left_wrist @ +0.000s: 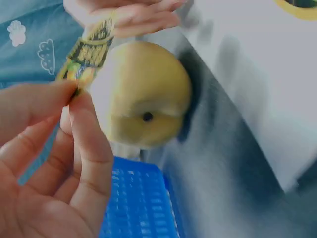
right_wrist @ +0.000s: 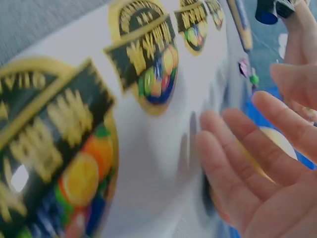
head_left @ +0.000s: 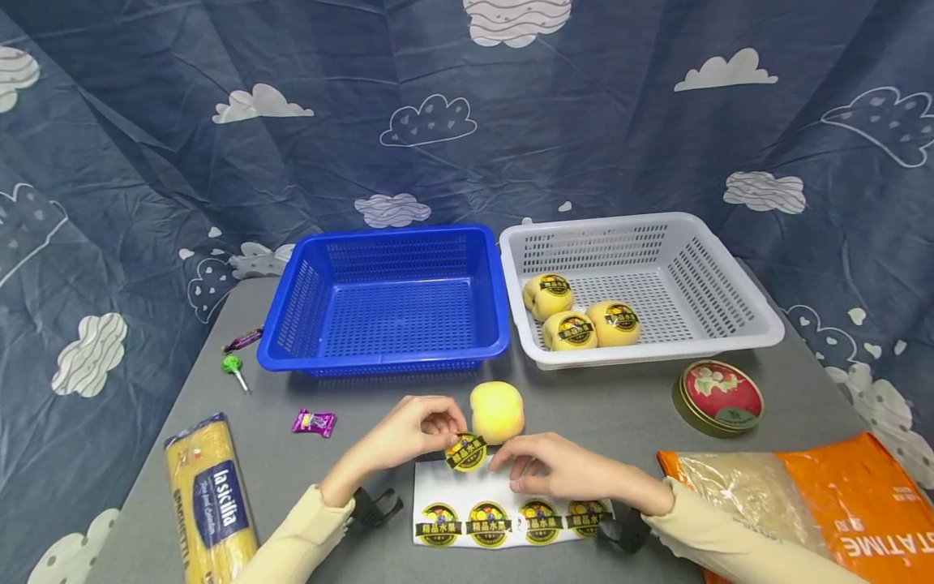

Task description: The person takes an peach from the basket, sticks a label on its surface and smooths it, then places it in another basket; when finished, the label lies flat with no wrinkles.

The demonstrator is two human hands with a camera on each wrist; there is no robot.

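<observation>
My left hand (head_left: 419, 430) pinches a round black-and-gold fruit sticker (head_left: 465, 452) at its edge, between thumb and index finger. Just behind the sticker, a yellow peach (head_left: 498, 412) sits on the table, its cleft and dark stem hollow visible in the left wrist view. My right hand (head_left: 547, 464) hovers over the white sticker sheet (head_left: 467, 487) with relaxed fingers and nothing in them, close to the peach. Several stickers of the same kind (head_left: 489, 523) remain along the sheet's near edge. In the right wrist view, the right fingers (right_wrist: 247, 148) partly cover the peach.
Behind stand a blue basket (head_left: 383, 361) and a white basket (head_left: 657, 354) holding three stickered peaches (head_left: 571, 331). To the left lie spaghetti (head_left: 212, 495), a lollipop (head_left: 232, 363) and wrapped candies (head_left: 314, 422). A red round tin (head_left: 718, 397) and an orange bag (head_left: 854, 503) are at right.
</observation>
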